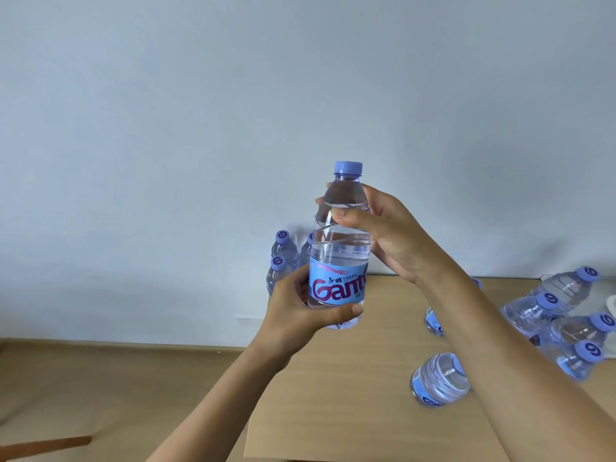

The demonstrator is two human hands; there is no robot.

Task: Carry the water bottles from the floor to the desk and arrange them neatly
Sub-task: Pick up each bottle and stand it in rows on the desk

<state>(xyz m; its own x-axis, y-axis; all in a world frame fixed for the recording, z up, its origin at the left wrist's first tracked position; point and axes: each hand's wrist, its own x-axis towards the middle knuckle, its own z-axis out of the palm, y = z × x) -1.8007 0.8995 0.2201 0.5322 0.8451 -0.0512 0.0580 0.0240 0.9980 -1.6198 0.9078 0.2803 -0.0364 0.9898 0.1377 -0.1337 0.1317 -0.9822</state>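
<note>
1. A clear plastic water bottle with a lilac screw cap and a pale blue label [340, 248] is held upright in the air in front of the white wall [233, 111], above the near edge of the light wooden tabletop [350, 395].
2. The right hand [386, 228] grips its upper shoulder, thumb across the front and fingers curled behind; the cap stands just above this grip.
3. The left hand [300, 311] grips the lower body, thumb wrapped under the label and the base just below this grip. Both grips are narrow and closed round the same bottle.
4. Holding it high and low in this way likely keeps the bottle vertical and steady, so that it can be set down on its base rather than tipped.
5. Behind the left grip, three upright bottles with lilac caps [281, 258] stand close together by the wall; this looks like the row being built, so the held bottle probably belongs beside them.
6. To the right of and below the right grip, a loose cluster of bottles [566, 315] stands on the tabletop, partly hidden by the right forearm. One bottle [440, 378] nearer the camera shows only its lower part.
7. The wooden floor [100, 378] lies below and left of the grips.
</note>
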